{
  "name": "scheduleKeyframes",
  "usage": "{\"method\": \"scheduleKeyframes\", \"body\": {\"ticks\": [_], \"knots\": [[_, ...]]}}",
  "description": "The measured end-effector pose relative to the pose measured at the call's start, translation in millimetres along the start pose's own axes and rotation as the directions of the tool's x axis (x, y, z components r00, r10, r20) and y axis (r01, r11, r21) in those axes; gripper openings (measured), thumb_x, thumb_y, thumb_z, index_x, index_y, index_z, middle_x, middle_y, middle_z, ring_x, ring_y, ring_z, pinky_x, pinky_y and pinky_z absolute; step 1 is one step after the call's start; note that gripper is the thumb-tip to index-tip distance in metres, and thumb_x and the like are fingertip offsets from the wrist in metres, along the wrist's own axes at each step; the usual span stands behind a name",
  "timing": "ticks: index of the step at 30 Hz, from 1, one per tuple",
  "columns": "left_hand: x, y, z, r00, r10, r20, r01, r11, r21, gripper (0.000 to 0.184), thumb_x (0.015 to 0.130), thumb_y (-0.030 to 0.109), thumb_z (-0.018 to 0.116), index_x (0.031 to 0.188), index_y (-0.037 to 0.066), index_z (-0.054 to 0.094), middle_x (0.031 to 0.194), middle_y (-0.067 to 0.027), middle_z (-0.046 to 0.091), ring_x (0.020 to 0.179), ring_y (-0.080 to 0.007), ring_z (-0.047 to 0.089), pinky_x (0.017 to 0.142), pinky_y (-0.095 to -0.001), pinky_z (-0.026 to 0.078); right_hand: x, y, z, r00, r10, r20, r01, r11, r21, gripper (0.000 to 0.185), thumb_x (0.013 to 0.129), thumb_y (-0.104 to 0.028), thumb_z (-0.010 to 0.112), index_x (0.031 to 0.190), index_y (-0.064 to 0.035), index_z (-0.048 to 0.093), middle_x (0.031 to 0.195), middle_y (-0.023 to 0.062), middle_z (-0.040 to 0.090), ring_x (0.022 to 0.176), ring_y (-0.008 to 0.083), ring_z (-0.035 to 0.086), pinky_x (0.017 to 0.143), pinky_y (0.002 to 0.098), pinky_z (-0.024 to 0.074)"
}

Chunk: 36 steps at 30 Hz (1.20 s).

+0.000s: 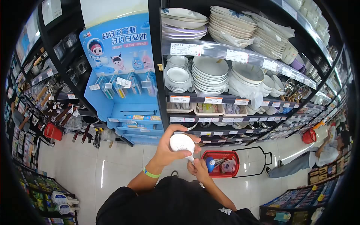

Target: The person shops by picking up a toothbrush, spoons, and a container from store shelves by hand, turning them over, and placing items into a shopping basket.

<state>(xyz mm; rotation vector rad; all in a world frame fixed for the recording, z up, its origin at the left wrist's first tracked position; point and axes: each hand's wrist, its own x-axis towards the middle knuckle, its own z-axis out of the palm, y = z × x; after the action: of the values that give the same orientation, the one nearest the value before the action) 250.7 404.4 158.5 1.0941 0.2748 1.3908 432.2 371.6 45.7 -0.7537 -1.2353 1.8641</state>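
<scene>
A white spoon [181, 141] with a rounded bowl is held up in front of my body. Small grey print shows on the face turned toward me. My left hand [165, 147], with a yellow-green band on its wrist, curls around the bowl, thumb across its lower edge. Lower and to the right, the fingers of my right hand [200, 170] close on the handle, covering its end. Just beyond my right hand, a red shopping basket [234, 165] stands on the floor, containing a blue bottle [210, 164] and other packaged items.
Ahead, shelves carry stacked plates [232, 28], white bowls [210, 73] and price labels. To their left stands a blue display [116, 48] with hanging packs. Kitchen tools hang farther left. Another person [300, 161] is in the aisle at right, near a second red basket [309, 136].
</scene>
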Motion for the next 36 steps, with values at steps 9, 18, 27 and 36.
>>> {"method": "scheduleKeyframes", "body": {"ticks": [9,18,27,36], "knots": [[1.9,13.3,-24.6,0.999,0.002,0.051,-0.003,1.0,0.018,0.053,0.081,-0.008,0.066,0.123,0.006,0.038,0.111,-0.0257,0.065,0.099,-0.0322,0.068,0.087,-0.0448,0.055,18.9,4.0,18.5,0.999,-0.032,-0.019,0.032,0.999,0.004,0.061,0.099,-0.06,0.039,0.064,-0.0091,0.038,0.056,-0.0038,0.031,0.048,0.0065,0.026,0.044,0.0248,0.0208],[2.0,16.7,-39.8,0.998,0.053,0.041,-0.052,0.998,-0.018,0.053,0.081,-0.008,0.066,0.124,0.006,0.038,0.112,-0.0258,0.064,0.099,-0.0312,0.067,0.086,-0.0444,0.055,32.6,7.7,17.2,1.0,0.015,-0.028,-0.017,0.998,-0.056,0.062,0.099,-0.059,0.038,0.063,-0.0093,0.035,0.056,-0.0038,0.03,0.048,0.0064,0.026,0.045,0.0249,0.0194],[10.9,13.8,-43.0,0.994,0.023,0.107,-0.024,1.0,0.009,0.057,0.078,-0.008,0.069,0.124,0.006,0.039,0.115,-0.0262,0.062,0.102,-0.0339,0.066,0.089,-0.0476,0.054,35.3,8.9,11.7,0.996,-0.022,-0.083,0.017,0.998,-0.061,0.065,0.096,-0.064,0.039,0.062,-0.0084,0.037,0.054,-0.0034,0.032,0.047,0.0066,0.027,0.044,0.0252,0.0193],[39.1,-4.1,-23.4,0.975,-0.048,0.218,0.075,0.991,-0.115,0.053,0.081,-0.007,0.066,0.125,0.005,0.041,0.123,-0.0263,0.057,0.111,-0.0349,0.063,0.096,-0.0472,0.051,21.9,-5.6,-12.7,0.986,-0.088,-0.145,0.087,0.996,-0.017,0.064,0.097,-0.062,0.039,0.063,-0.008,0.038,0.054,-0.0036,0.031,0.044,0.0063,0.027,0.042,0.0244,0.018]]}}
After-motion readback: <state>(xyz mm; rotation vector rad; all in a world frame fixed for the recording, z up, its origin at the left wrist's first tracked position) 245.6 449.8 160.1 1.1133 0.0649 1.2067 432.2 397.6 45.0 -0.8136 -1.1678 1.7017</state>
